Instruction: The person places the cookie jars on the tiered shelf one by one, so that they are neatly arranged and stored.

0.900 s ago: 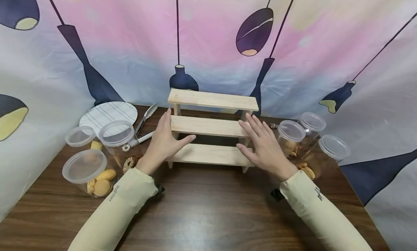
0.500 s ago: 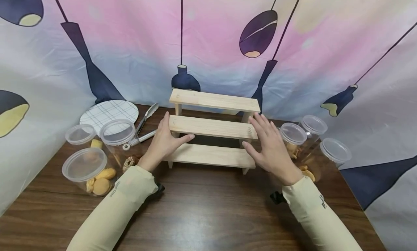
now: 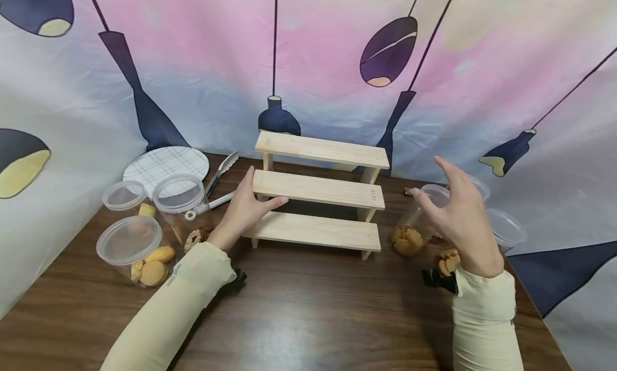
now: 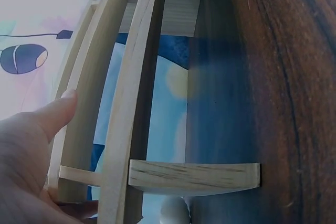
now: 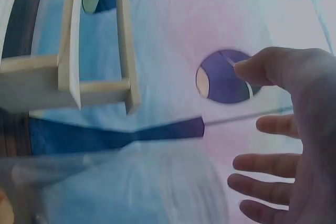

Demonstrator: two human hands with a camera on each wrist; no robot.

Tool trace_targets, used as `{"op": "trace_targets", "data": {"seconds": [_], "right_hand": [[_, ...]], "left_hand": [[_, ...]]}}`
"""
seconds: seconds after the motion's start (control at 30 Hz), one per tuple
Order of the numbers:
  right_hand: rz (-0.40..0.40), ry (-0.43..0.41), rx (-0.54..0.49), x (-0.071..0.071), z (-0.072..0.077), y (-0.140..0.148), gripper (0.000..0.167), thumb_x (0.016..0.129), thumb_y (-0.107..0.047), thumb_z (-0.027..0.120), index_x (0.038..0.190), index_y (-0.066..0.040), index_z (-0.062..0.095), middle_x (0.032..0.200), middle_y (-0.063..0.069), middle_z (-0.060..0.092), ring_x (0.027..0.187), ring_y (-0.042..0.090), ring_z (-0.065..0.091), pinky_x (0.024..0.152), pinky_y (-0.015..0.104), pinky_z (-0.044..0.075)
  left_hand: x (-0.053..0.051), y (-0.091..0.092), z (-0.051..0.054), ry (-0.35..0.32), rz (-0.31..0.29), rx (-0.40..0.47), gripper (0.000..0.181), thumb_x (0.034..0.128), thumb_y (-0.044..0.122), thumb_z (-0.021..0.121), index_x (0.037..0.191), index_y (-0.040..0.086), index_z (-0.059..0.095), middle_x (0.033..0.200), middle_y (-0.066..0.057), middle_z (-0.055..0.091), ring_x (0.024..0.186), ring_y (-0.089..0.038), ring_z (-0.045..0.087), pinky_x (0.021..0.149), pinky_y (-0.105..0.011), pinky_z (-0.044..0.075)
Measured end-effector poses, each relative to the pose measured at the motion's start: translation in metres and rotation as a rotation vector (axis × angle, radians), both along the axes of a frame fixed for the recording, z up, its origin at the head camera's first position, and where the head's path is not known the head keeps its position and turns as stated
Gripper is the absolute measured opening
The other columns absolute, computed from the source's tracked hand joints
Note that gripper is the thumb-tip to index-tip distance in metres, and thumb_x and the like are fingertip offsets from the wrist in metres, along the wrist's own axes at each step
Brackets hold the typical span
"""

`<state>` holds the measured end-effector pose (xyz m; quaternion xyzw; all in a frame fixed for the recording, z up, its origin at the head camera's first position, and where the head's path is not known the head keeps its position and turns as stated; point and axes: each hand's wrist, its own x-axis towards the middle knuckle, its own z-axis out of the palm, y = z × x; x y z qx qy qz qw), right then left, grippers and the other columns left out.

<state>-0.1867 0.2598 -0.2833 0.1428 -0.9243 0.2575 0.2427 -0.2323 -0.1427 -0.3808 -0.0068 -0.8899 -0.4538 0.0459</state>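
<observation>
A three-tier wooden display stand (image 3: 318, 188) stands upright on the table. My left hand (image 3: 246, 210) holds its left end at the middle shelf. In the left wrist view the thumb (image 4: 60, 111) lies along the shelf front, while the other fingers pass behind the stand's end, partly hidden. My right hand (image 3: 465, 218) is off the stand, raised above the lidded clear jars on the right, with thumb and fingers spread. It holds nothing. Beneath it a jar of cookies (image 3: 407, 240) stands nearest the stand. The right wrist view shows the hand's fingers (image 5: 268, 166) apart from the blurred jar (image 5: 136, 187).
Several clear lidded jars, including a wide jar of yellow pastries (image 3: 130, 242) and a jar with a doughnut (image 3: 178, 194), crowd the left. Behind them are a checked round plate (image 3: 166, 167) and metal tongs (image 3: 222, 170). A printed cloth (image 3: 207, 66) hangs behind the brown table (image 3: 299, 317).
My right hand has left the stand's right end and moved right over the jars, fingers spreading. My left hand stays at the stand's left end. The view has shifted slightly.
</observation>
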Motion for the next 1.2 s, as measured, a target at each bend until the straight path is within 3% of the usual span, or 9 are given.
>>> {"op": "trace_targets", "data": {"seconds": [0.17,0.33,0.6,0.93,1.2], "right_hand": [[-0.081,-0.029,-0.035,0.002,-0.009,0.011,0.076,0.091,-0.041,0.07,0.154,-0.015,0.039,0.147,0.02,0.048,0.126,0.045,0.047,0.103,0.063,0.033],[-0.123,-0.052,-0.018,0.001,-0.015,0.014,0.077,0.091,-0.046,0.069,0.154,-0.014,0.039,0.142,0.025,0.05,0.128,0.047,0.044,0.105,0.065,0.029],[-0.145,-0.109,0.013,0.0,-0.019,0.015,0.08,0.091,-0.05,0.067,0.155,-0.012,0.037,0.145,0.026,0.046,0.134,0.049,0.038,0.108,0.066,0.027],[-0.163,-0.102,0.04,-0.001,-0.022,0.02,0.077,0.091,-0.047,0.068,0.151,-0.008,0.042,0.146,0.029,0.044,0.133,0.051,0.038,0.106,0.067,0.029],[-0.17,-0.168,0.056,-0.003,-0.022,0.021,0.076,0.09,-0.055,0.066,0.149,-0.01,0.046,0.147,0.031,0.042,0.132,0.053,0.039,0.103,0.069,0.031]], "left_hand": [[0.0,0.0,-0.002,0.011,-0.011,0.017,0.12,0.0804,0.057,0.077,0.161,0.012,0.001,0.165,-0.019,0.015,0.15,-0.038,0.018,0.117,-0.057,0.025],[0.002,-0.002,-0.003,0.012,-0.011,0.02,0.118,0.0815,0.056,0.077,0.162,0.012,0.002,0.165,-0.018,0.015,0.15,-0.038,0.019,0.117,-0.057,0.025],[0.001,-0.003,-0.004,0.009,-0.009,0.015,0.117,0.0813,0.058,0.076,0.162,0.014,0.003,0.165,-0.017,0.015,0.15,-0.037,0.018,0.117,-0.057,0.025],[-0.001,0.001,-0.001,-0.004,-0.007,-0.01,0.115,0.0824,0.058,0.075,0.162,0.016,0.004,0.165,-0.016,0.014,0.15,-0.038,0.017,0.118,-0.057,0.024],[0.001,0.0,-0.002,-0.012,0.002,-0.001,0.114,0.0828,0.058,0.074,0.162,0.017,0.003,0.165,-0.016,0.014,0.15,-0.038,0.017,0.118,-0.058,0.024]]}}
